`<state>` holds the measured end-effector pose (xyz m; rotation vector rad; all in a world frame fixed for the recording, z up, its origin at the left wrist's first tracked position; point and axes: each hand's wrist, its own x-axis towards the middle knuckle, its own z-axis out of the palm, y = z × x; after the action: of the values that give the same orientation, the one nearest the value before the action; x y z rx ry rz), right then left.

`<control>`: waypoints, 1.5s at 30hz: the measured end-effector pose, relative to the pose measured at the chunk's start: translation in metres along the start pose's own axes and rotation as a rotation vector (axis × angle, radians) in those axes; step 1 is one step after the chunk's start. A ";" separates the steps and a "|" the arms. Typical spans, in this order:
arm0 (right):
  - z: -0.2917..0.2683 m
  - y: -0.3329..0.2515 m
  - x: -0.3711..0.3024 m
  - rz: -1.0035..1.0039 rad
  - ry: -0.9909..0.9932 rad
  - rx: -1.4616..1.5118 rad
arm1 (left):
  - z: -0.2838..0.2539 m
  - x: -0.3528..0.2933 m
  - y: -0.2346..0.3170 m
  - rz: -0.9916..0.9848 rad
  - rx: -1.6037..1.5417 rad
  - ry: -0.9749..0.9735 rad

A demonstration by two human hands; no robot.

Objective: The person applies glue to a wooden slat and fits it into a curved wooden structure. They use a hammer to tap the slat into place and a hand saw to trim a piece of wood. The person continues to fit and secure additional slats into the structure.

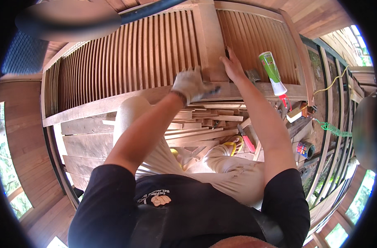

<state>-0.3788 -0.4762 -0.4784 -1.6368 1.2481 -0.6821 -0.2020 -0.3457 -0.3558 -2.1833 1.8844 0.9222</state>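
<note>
A long louvred wooden panel (pixel 206 35) lies in front of me, its slats (pixel 126 62) held in a wide frame. My left hand (pixel 189 85), in a pale work glove, is closed over the near rail by the middle crosspiece. A small dark thing (pixel 213 90) sticks out at its fingers; I cannot make out its kind. My bare right hand (pixel 234 68) rests on the right edge of the crosspiece, thumb apart from the fingers. Right of it, a green and white tube (pixel 272 72) with a red nozzle lies across the slats. A small greyish piece (pixel 253 75) lies beside my right wrist.
Thin wooden strips (pixel 205 120) are piled below the near rail. A red-handled tool (pixel 247 140) lies by my yellow sandal (pixel 236 144). At right are a can (pixel 305 149), a pale block (pixel 294 115), a green coiled cord (pixel 334 130) and a yellow cord (pixel 335 82).
</note>
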 end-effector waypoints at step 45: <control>0.038 -0.067 0.035 -0.013 0.150 -0.654 | 0.070 -0.023 -0.005 0.088 0.188 0.323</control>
<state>-0.3069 -0.4936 -0.4367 -2.1458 1.6875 -0.4254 -0.2240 -0.2928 -0.4029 -2.2567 2.1199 0.3980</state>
